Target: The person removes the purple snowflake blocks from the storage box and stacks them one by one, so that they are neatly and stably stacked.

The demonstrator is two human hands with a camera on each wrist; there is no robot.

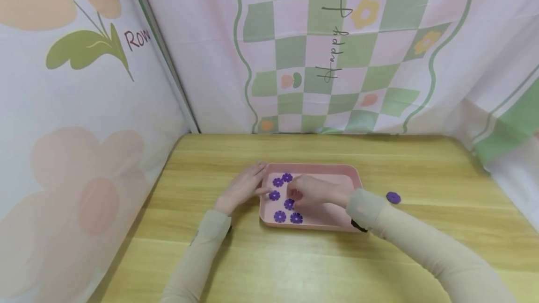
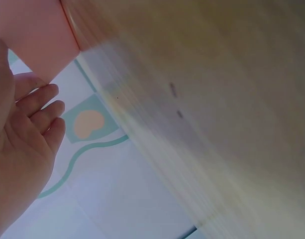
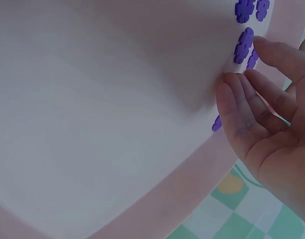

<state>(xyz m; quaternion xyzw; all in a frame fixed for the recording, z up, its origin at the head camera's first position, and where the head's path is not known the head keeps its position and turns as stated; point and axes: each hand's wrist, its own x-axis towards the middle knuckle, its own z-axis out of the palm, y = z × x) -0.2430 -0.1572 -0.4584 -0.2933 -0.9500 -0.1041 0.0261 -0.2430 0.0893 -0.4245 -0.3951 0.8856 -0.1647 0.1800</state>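
Several purple snowflake-shaped plastic discs (image 1: 280, 216) lie flat and spread out in the left part of a shallow pink tray (image 1: 324, 223). At the tray's left side is my left hand (image 1: 244, 186), its thumb reaching over the rim and its relaxed fingers along the outside. The left wrist view shows these fingers touching the tray's corner (image 2: 48, 45). Over the discs hovers my right hand (image 1: 309, 191), fingers bent. In the right wrist view its thumb and index finger are apart beside a disc (image 3: 244, 46), with nothing visible between them. It partly covers the discs near it.
To the right of the tray, another purple disc (image 1: 393, 197) lies on the wooden table (image 1: 269, 265). A checked, flowered curtain (image 1: 332, 60) hangs behind the table. A pale flowered panel (image 1: 92, 106) stands along the left side.
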